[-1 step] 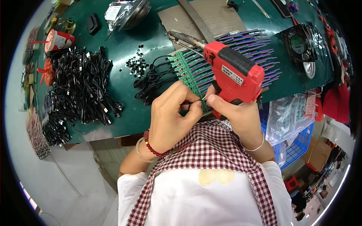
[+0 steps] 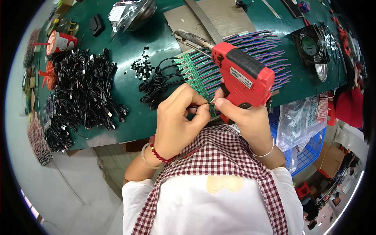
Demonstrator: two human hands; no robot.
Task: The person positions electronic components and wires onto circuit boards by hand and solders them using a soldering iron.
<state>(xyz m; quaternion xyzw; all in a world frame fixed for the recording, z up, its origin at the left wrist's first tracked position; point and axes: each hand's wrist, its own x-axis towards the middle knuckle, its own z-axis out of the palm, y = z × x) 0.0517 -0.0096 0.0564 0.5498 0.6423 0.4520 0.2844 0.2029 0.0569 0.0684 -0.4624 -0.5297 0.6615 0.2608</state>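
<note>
My left hand (image 2: 181,117) is closed in a pinch on a thin black cable (image 2: 192,107) near the lower end of a row of green circuit boards (image 2: 196,78). My right hand (image 2: 246,119) wraps the handle of a red soldering gun (image 2: 244,76); its metal barrel points up and left over the boards. The right thumb and forefinger also meet at fine wire ends beside the left fingertips. Bundles of purple, blue and dark wires (image 2: 270,58) run right from the boards. Black cables (image 2: 154,86) lead off their left side.
Left on the green table (image 2: 164,43) lies a big heap of black cables (image 2: 84,90), with small black parts (image 2: 143,67) beside it. A red cup (image 2: 61,42), a plastic-wrapped bowl (image 2: 135,15), a metal bar (image 2: 203,21) and a black fan (image 2: 310,45) stand around. A blue crate (image 2: 309,152) sits below right.
</note>
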